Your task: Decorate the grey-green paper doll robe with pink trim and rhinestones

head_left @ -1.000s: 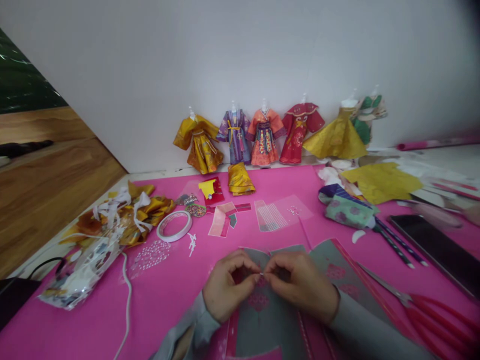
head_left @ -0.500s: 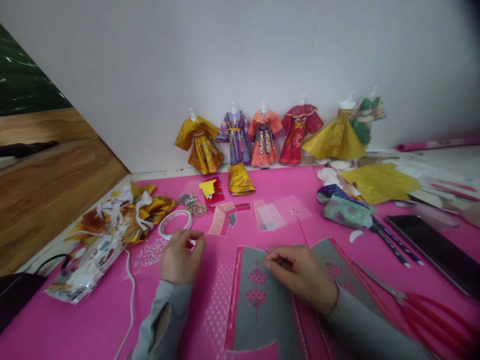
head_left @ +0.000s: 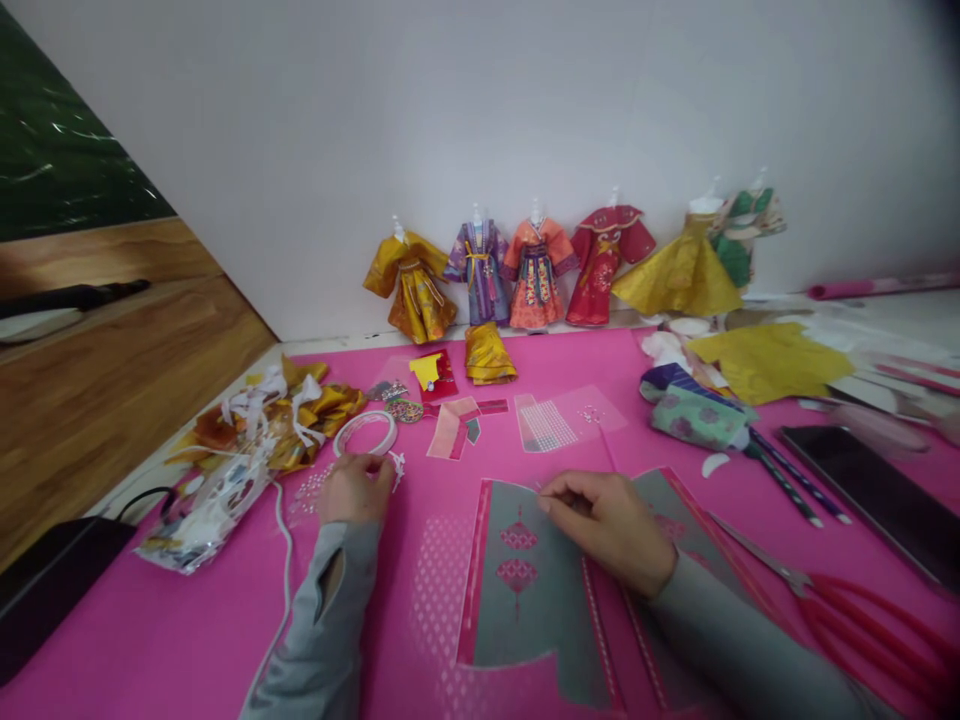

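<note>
My left hand [head_left: 355, 490] is closed, thumb and fingers pressed together, just in front of a white tape roll [head_left: 365, 435]. Small white bits [head_left: 398, 466] show by its fingertips; whether it grips any of them is hidden. Flat on the pink work surface lies a grey cut-out piece [head_left: 536, 590] with pink borders and two lantern motifs. At its top edge my right hand [head_left: 611, 530] is pinched shut, and what it holds, if anything, is too small to make out. Partly under the right forearm lies a second grey piece [head_left: 694, 525].
Red-handled scissors [head_left: 810, 585] and a phone [head_left: 874, 490] lie at right, near two pencils [head_left: 791, 480]. Golden fabric scraps [head_left: 330, 410] and a clear bag [head_left: 214, 515] are at left. A rhinestone sheet [head_left: 547, 425] lies centrally. Several doll dresses [head_left: 536, 275] line the wall.
My left hand has moved away from me and left, closer to the tape roll. My right hand stays pinched at the grey piece's top edge. The whole view has shifted slightly.
</note>
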`<state>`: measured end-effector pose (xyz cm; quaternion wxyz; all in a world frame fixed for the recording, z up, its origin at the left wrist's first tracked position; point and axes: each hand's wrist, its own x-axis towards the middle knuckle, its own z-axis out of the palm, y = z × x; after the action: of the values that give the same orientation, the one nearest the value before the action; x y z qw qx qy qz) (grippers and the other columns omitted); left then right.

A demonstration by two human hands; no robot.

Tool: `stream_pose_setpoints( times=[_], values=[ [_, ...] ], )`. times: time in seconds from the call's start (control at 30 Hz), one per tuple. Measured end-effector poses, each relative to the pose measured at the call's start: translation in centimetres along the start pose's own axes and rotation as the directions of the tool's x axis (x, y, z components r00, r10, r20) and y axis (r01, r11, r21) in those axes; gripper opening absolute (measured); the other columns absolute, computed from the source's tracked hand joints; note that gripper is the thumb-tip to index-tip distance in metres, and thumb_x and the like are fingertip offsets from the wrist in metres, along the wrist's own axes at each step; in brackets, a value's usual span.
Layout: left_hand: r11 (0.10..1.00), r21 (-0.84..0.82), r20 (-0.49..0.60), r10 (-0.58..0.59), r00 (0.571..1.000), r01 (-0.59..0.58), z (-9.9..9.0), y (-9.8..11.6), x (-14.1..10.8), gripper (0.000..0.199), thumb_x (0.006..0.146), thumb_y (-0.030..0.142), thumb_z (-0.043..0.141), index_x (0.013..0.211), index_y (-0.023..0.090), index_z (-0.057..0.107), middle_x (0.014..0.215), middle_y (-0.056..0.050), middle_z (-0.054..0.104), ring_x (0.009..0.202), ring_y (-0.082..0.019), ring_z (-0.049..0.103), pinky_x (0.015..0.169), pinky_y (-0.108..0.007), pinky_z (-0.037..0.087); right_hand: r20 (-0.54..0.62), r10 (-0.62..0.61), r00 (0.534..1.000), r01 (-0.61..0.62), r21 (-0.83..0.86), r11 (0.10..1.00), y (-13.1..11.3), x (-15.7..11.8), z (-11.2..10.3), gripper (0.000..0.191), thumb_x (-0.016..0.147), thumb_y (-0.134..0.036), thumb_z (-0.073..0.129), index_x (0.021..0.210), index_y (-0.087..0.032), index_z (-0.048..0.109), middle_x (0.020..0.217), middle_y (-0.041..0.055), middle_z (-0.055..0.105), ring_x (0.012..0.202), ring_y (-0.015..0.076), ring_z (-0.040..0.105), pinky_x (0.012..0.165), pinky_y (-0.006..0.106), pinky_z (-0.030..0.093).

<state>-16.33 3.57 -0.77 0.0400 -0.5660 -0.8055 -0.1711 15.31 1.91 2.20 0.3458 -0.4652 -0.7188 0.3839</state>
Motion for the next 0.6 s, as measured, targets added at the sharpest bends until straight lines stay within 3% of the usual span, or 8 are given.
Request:
stream_pose_setpoints(
  times=[0.17,0.33,0.6],
  values=[
    [0.999,-0.021,0.006,0.031,1.000,-0.031,0.1,0.4,0.0,0.014,0.084,0.028,0.061,0.083,0.014,0.062,0.087,-0.003,0.062,0.081,-0.017,0.059,0.075,-0.035,0.047,-0.082,0.016,0.997,-0.013,0.043,0.999,0.3,0.2,-0.5,0.016,0.079,-0.026,0.057,0.078,-0.017,0.069,0.068,0.0014,0.068,0.062,0.0149,0.060,0.057,0.025,0.044],
    [0.997,-0.068,-0.031,0.021,0.999,-0.023,-0.1,0.8,0.0,0.014,0.075,0.031,0.061,0.072,0.017,0.064,0.076,-0.004,0.062,0.072,-0.020,0.058,0.062,-0.029,0.043,-0.191,0.033,0.981,-0.015,0.097,0.995,0.4,0.5,-1.2,0.015,0.078,-0.030,0.058,0.076,-0.018,0.066,0.065,0.0006,0.063,0.058,0.0141,0.055,0.055,0.025,0.042],
    [0.979,-0.176,-0.117,0.084,0.990,-0.104,-0.4,3.1,-0.8,0.027,0.084,0.039,0.046,0.070,0.019,0.056,0.072,-0.003,0.057,0.063,-0.017,0.054,0.058,-0.028,0.040,-0.322,0.057,0.945,0.062,0.347,0.936,-0.1,0.8,-2.1,0.032,0.086,-0.042,0.053,0.065,-0.018,0.052,0.053,-0.0042,0.046,0.049,0.0097,0.043,0.049,0.022,0.035]
  ],
)
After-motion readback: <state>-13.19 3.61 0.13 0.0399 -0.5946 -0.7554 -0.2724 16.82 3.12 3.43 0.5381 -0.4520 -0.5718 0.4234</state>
